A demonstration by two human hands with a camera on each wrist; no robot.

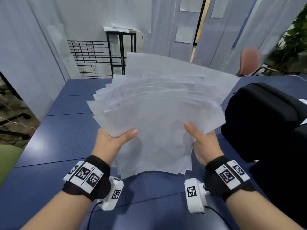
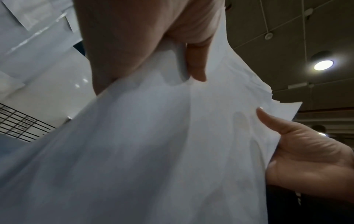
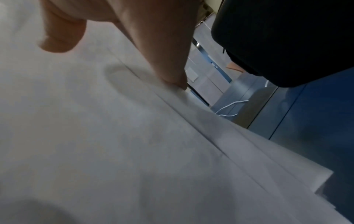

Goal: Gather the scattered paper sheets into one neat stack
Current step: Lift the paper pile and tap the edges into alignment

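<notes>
Black wrist straps [image 1: 86,176] with white coded tags are worn on both forearms nearest the camera, and a small white camera unit [image 1: 111,193] is hung under each wrist. Just beyond them, an untidy sheaf of white paper sheets [image 1: 156,117] is held up above the blue table [image 1: 54,143], with its edges fanned out unevenly at the far end. Its left edge is pinched by the left hand [image 1: 111,143], thumb on top and fingers underneath. Its right edge is pinched likewise by the right hand [image 1: 205,143], thumb laid on the top sheet. Right of the sheaf, a black bag [image 1: 264,117] is seen lying on the table. Beyond the sheaf, a black metal rack [image 1: 122,52] is placed against the white wall.
</notes>
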